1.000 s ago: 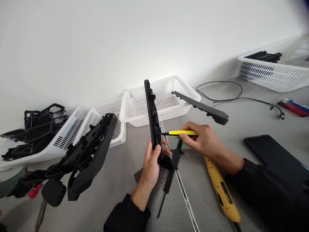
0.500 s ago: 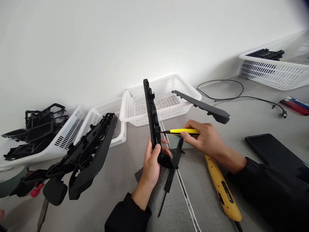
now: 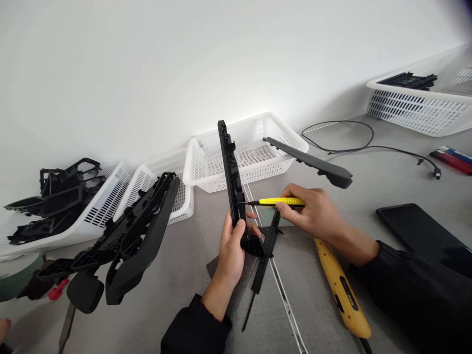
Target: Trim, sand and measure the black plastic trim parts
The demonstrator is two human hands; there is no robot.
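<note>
In the head view my left hand (image 3: 233, 248) grips a long black plastic trim piece (image 3: 231, 174) near its lower end, with the ribbed inner side facing up. My right hand (image 3: 317, 211) is closed around yellow-handled tweezers (image 3: 282, 201). Their dark tips reach the side of the trim piece just above my left thumb; whether they pinch anything is too small to tell. A black caliper (image 3: 266, 255) lies on the table beneath, between my hands. Below my right hand rests a yellow corded hand tool (image 3: 342, 290).
Behind the trim piece stands a white basket (image 3: 206, 183) with another trim piece (image 3: 313, 164) across its edge. More black parts (image 3: 147, 231) fill or overhang baskets on the left. On the right are a phone-like black slab (image 3: 424, 236), a cable (image 3: 372, 129) and another basket (image 3: 413, 110).
Almost nothing differs. The view has shifted very slightly, while both hands keep their hold and the tweezer tips stay at about the same spot on the trim piece.
</note>
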